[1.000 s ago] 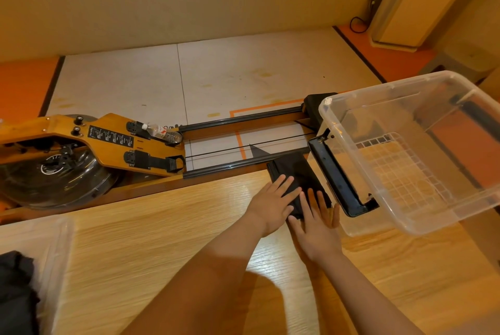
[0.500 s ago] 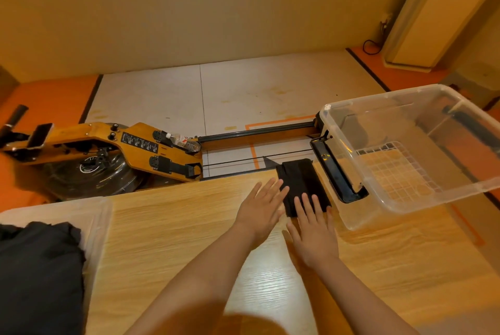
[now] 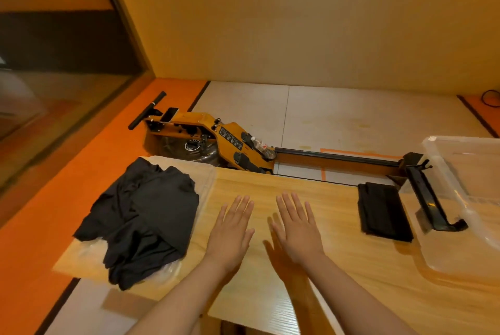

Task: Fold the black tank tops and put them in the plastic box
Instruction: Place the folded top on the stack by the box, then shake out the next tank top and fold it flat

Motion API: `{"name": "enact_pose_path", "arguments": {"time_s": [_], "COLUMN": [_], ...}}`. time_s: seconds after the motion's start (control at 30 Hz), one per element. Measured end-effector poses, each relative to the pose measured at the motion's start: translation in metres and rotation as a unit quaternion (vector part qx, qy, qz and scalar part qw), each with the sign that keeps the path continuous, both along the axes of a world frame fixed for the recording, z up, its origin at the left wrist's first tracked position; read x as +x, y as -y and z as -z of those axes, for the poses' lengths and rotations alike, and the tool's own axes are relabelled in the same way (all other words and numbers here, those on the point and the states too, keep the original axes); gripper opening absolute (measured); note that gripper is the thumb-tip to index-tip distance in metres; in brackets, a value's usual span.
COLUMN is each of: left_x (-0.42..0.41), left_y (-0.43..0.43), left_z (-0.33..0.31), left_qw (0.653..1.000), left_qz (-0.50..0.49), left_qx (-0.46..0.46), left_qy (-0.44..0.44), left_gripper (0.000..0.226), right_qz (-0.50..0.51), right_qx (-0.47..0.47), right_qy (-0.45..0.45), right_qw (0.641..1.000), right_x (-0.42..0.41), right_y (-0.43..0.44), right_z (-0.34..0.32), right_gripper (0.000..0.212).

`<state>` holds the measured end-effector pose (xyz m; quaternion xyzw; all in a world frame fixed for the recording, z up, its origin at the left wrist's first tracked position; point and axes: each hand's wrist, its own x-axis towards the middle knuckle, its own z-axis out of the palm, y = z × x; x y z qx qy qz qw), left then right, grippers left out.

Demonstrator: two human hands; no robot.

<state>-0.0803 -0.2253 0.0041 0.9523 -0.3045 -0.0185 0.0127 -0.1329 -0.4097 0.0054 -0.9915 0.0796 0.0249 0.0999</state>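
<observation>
Black folded top (image 3: 384, 211), beside plastic box (image 3: 465, 251)

Both hands, left hand (image 3: 231, 234) and right hand (image 3: 296, 229), hover flat (fingers straight) between unfolded tank tops (image 3: 146, 215) and folded tank top (image 3: 384, 211).

A wooden table (image 3: 324, 199) fills the bottom of the frame. Behind it, on the floor, lies a yellow rowing machine (image 3: 230, 137) with a long dark rail (image 3: 338, 157) going to the right. A small water bottle (image 3: 261, 146) lies on the machine. A black bar (image 3: 147, 110) sticks out at its left end. The floor is orange (image 3: 81, 167) on the left and white (image 3: 351, 113) in the middle. A black cable (image 3: 491, 98) lies at the far right. The wall (image 3: 297, 23) is yellow.
</observation>
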Motion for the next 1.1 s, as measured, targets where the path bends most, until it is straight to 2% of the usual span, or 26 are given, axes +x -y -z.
{"name": "enact_pose_path", "arguments": {"time_s": [0.13, 0.23, 0.3, 0.47, 0.6, 0.7, 0.77, 1.0, 1.1], "left_x": [0.008, 0.02, 0.033, 0.077, 0.102, 0.113, 0.12, 0.139, 0.144], "left_y": [-0.063, -0.098, -0.121, -0.194, -0.239, -0.256, -0.263, -0.261, -0.257], "left_z": [-0.004, -0.015, -0.02, -0.006, 0.007, 0.006, 0.001, -0.01, -0.016], "left_qw": [0.998, 0.993, 0.99, 0.985, 0.98, 0.95, 0.939, 0.958, 0.957], "left_qz": [-0.064, -0.097, -0.11, -0.142, -0.133, -0.111, -0.105, -0.082, -0.071], "left_qx": [-0.019, -0.057, -0.078, -0.099, -0.128, -0.213, -0.232, -0.229, -0.251], "left_qy": [0.02, 0.047, 0.047, 0.024, -0.071, -0.201, -0.233, -0.154, -0.125], "left_gripper": [0.062, 0.061, 0.061, 0.062, 0.068, 0.067, 0.064, 0.02, 0.014], "right_qz": [-0.057, -0.13, -0.154, -0.147, -0.107, -0.061, -0.039, -0.013, 0.021], "right_qx": [0.018, 0.053, 0.083, 0.102, 0.095, 0.101, 0.101, 0.209, 0.246], "right_qy": [0.002, 0.043, 0.025, -0.01, -0.043, -0.056, -0.052, 0.024, 0.079], "right_qw": [0.998, 0.989, 0.984, 0.984, 0.989, 0.991, 0.993, 0.977, 0.966], "right_x": [0.015, 0.036, 0.051, 0.088, 0.101, 0.104, 0.106, 0.11, 0.111], "right_y": [-0.05, -0.088, -0.119, -0.19, -0.227, -0.242, -0.248, -0.243, -0.234], "right_z": [-0.009, -0.015, -0.021, -0.005, 0.014, 0.02, 0.022, 0.005, -0.008], "right_gripper": [0.066, 0.083, 0.093, 0.079, 0.091, 0.096, 0.091, 0.046, 0.033]}}
